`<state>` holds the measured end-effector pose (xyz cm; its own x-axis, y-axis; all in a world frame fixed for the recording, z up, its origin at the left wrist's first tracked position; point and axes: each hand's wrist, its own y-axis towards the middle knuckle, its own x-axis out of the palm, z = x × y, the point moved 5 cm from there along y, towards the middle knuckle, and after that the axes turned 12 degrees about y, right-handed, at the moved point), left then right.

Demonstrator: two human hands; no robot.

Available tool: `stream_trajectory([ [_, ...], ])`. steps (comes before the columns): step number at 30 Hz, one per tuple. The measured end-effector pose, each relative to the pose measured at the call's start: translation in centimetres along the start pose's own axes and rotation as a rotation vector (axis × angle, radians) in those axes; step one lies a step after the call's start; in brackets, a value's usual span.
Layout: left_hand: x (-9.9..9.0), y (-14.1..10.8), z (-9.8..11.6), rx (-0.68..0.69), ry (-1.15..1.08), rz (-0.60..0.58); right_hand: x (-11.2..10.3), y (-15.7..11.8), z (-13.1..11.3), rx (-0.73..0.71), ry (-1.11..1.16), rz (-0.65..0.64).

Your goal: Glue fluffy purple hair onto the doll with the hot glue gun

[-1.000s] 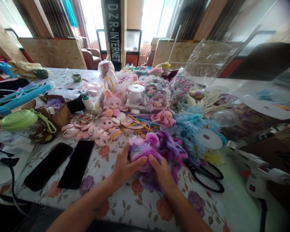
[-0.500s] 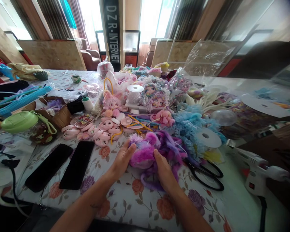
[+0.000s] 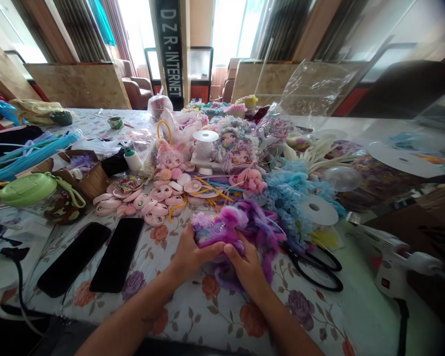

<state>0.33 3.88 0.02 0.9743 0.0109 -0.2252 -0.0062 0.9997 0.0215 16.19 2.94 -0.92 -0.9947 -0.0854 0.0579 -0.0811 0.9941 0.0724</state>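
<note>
A fluffy purple and pink piece [image 3: 217, 228] with a round tuft like an ear is between my two hands, just over the flowered cloth. My left hand [image 3: 192, 253] grips its left side, fingers behind it and thumb across the near edge. From the right, my right hand [image 3: 247, 261] closes on the same piece, its thumb tip by the left one. Most fingers are hidden under or behind the plush. Loose purple fuzzy strands [image 3: 265, 232] lie against its right side. Black-handled scissors [image 3: 319, 272] rest to the right, blades partly covered.
Two black phones [image 3: 116, 254] lie at left. Pink doll faces [image 3: 155, 212] and a pink-eared doll head [image 3: 170, 155] stand ahead. Blue ruffled trim [image 3: 289, 193], a white spool [image 3: 318, 210] and a glue gun [image 3: 389, 262] are at right. A green-lidded jar [image 3: 29, 189] sits far left.
My thumbs have come together at the near edge of the fluffy piece. It has turned in my hands, showing more of its lilac and blue top.
</note>
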Motion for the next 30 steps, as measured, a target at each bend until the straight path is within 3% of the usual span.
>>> stream_trajectory([
  [12,0.3,0.0,-0.1,-0.036,-0.055,-0.001,0.1,0.5,0.2,0.055,0.037,0.011],
  [16,0.7,0.2,0.0,-0.016,-0.260,-0.108,-0.2,0.5,-0.1,0.051,0.066,0.043],
  [19,1.0,0.2,0.0,-0.007,-0.280,-0.185,-0.6,0.4,-0.4,0.060,0.081,0.077],
  [26,0.6,0.1,0.0,-0.039,-0.165,-0.085,0.0,0.0,-1.3,-0.022,0.150,0.000],
  [30,0.6,0.1,0.1,-0.033,-0.191,-0.068,0.3,0.0,-1.3,0.001,0.126,0.011],
])
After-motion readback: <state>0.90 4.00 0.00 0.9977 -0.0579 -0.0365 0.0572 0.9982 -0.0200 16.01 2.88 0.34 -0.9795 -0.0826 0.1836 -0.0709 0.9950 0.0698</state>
